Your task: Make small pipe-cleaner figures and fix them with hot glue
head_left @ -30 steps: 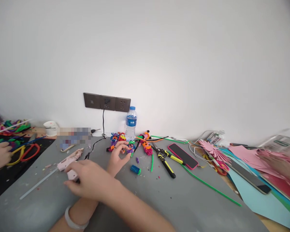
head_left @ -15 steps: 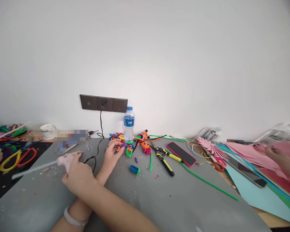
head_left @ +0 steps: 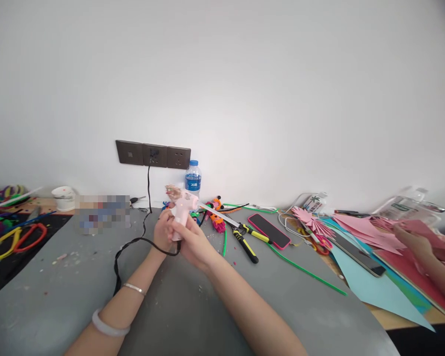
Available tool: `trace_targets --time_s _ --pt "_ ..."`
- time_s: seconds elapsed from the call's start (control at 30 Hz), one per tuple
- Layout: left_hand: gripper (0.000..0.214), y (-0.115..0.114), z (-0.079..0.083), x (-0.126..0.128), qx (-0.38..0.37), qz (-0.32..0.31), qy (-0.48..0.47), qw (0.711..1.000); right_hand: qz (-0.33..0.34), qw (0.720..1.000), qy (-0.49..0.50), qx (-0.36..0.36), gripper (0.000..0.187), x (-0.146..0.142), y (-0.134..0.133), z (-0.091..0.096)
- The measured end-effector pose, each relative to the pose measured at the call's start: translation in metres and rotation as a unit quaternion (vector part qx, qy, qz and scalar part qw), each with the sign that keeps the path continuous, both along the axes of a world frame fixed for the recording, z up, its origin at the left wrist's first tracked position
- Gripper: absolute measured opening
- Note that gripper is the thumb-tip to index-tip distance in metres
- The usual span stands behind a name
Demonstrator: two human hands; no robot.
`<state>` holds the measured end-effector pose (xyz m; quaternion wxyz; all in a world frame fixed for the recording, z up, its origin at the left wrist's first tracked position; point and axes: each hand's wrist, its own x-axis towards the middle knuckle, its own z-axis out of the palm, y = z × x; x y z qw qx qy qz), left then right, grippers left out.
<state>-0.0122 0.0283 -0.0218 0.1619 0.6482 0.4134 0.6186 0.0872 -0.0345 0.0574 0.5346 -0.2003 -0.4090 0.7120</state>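
Basically, right hand (head_left: 193,243) wrapped round pink glue gun (head_left: 182,209), raised above table (head_left: 166,306), in front of water bottle (head_left: 193,181). Left hand (head_left: 162,230) just beside it, fingers partly hidden, can't tell if closed. Glue stick (head_left: 220,215) sticks out rearward.

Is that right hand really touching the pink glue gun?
Touching. The head view shows the right hand closed around the handle of the pink glue gun.

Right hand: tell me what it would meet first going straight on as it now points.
Probably the left hand: the right hand, holding the glue gun, points forward and leftward, toward it. They overlap in the view, so depth and contact are unclear.
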Motion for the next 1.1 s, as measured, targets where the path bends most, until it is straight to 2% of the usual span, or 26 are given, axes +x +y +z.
trace_targets --time_s 0.07,0.17,0.33,0.5,0.6,0.77,1.1 --pt "0.009 0.0 0.001 -0.002 -0.011 -0.013 -0.011 1.0 -0.004 1.0 0.021 -0.015 0.036 0.016 -0.009 -0.004" --pt "0.014 -0.003 0.003 -0.001 -0.039 -0.027 -0.051 0.998 -0.044 0.999 0.016 -0.017 0.038 0.029 -0.021 -0.02" --pt "0.013 -0.004 0.003 0.001 -0.056 -0.001 -0.074 0.996 -0.078 0.996 -0.031 0.007 0.042 0.03 -0.031 -0.052" --pt "0.014 0.002 -0.005 -0.002 -0.042 0.03 -0.087 0.995 -0.121 0.992 -0.046 0.006 0.037 0.033 -0.028 -0.068" --pt "0.015 0.003 -0.006 -0.004 -0.041 0.034 -0.062 0.997 -0.122 0.991 -0.048 -0.008 0.04 0.039 -0.024 -0.072" --pt "0.014 -0.003 0.001 -0.004 -0.045 0.014 -0.01 0.999 -0.121 0.991 -0.057 -0.031 0.046 0.047 -0.024 -0.071" --pt "0.013 -0.006 0.004 -0.002 -0.045 0.004 -0.012 0.999 -0.089 0.992 -0.067 -0.061 0.048 0.046 -0.027 -0.064"
